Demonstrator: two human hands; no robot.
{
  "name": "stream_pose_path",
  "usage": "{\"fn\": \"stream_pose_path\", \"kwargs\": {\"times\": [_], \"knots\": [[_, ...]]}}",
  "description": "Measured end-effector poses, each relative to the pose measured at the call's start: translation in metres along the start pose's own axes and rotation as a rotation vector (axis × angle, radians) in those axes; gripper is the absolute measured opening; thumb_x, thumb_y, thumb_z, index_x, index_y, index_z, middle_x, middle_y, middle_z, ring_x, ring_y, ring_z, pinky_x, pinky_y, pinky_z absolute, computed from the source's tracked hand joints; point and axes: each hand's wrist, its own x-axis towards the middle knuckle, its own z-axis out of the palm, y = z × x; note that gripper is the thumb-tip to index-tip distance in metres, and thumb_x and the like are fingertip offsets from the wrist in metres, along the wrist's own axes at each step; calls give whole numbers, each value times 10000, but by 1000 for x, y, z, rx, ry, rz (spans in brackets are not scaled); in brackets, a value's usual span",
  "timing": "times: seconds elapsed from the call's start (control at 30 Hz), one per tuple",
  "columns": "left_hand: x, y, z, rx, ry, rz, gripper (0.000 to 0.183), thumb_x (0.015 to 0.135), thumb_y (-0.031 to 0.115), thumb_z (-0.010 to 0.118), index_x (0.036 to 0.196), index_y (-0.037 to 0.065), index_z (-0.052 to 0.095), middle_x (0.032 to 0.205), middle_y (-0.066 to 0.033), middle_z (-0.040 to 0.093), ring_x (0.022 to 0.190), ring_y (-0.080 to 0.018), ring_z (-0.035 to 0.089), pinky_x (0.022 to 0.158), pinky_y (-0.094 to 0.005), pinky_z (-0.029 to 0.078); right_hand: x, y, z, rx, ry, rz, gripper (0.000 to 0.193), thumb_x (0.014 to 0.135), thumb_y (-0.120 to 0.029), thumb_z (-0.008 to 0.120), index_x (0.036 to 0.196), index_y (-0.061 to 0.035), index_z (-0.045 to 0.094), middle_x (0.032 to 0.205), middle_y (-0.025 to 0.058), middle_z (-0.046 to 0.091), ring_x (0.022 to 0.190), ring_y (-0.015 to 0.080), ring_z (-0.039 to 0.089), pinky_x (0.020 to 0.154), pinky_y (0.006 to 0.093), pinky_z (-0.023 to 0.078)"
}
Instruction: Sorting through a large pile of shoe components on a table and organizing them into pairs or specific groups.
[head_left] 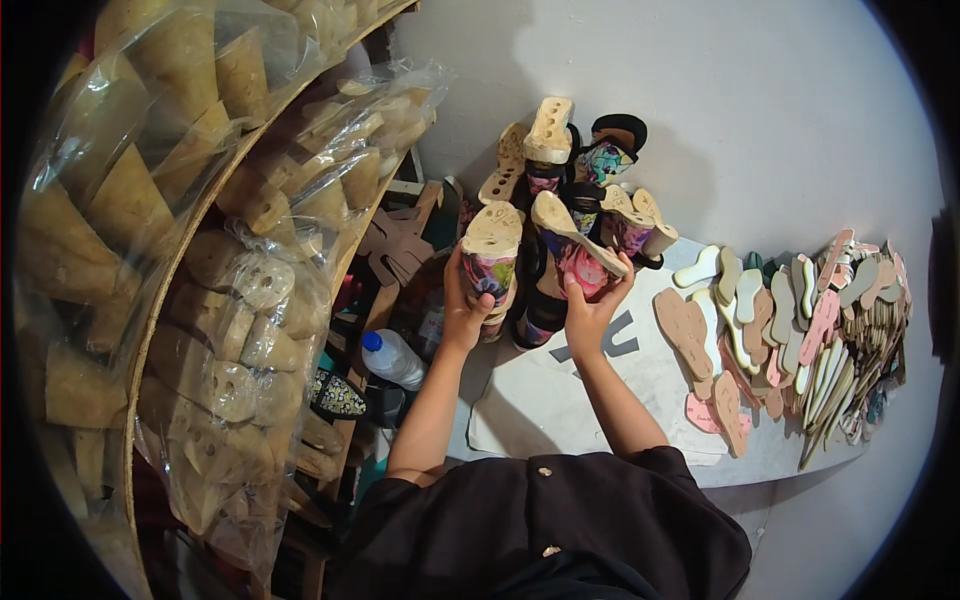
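My left hand (461, 310) is closed round a pale shoe last (491, 232) that wears a floral upper, with the thumb across the front of the fabric. Closed on the side of a second last (560, 222) is my right hand (590, 312); pink flowers show on the upper under its fingers. Both lasts are raised side by side, tilted. Behind and below them, more lasts (549, 135) with black and floral uppers are heaped together. A black slipper (618, 132) with a floral strap lies at the back of the heap.
Shelves on the left hold lasts in clear plastic bags (250, 340). A blue-capped bottle (395, 360) stands by my left forearm. A white sheet (530, 400) covers part of the table (790, 470), and many insoles (690, 325) are piled at its right.
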Motion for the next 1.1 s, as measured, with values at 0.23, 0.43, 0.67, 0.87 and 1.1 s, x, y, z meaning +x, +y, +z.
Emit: {"fn": "stream_pose_path", "kwargs": {"times": [0.23,0.43,0.67,0.87,1.1], "knots": [[0,0,0,13,-6,12,968,749,566,656,1408,12,215,1361,-147,320,1279,-254,334,1058,-376,255,1,-2,2,-22,4,-88,782,740,-17,685,1356,-52,204,1299,139,332,1210,225,354,1026,343,283],[6,-1,1,82,6,94,977,751,618,617,1409,12,223,1361,-156,323,1281,-256,332,1056,-379,257,5,3,-1,-70,-93,-32,776,728,-81,714,1350,-43,252,1277,135,354,1215,230,349,1025,353,272],[7,9,2,101,3,87,925,800,659,496,1406,10,239,1368,-165,319,1285,-262,328,1058,-381,246,5,13,-9,-159,-109,-100,742,744,-205,717,1335,-22,308,1285,138,364,1213,259,351,1035,376,254],[6,7,1,92,13,83,911,811,665,452,1411,15,234,1382,-164,312,1293,-261,319,1063,-379,233,6,10,-8,-272,-182,-169,713,759,-216,698,1338,-19,331,1290,162,373,1211,286,362,1034,378,258],[5,6,-1,76,31,86,897,823,672,400,1416,21,229,1398,-163,303,1301,-260,309,1067,-377,219,7,-2,-5,-322,-198,-139,720,781,-217,688,1359,-15,309,1312,154,372,1228,268,361,1040,376,259]]}}
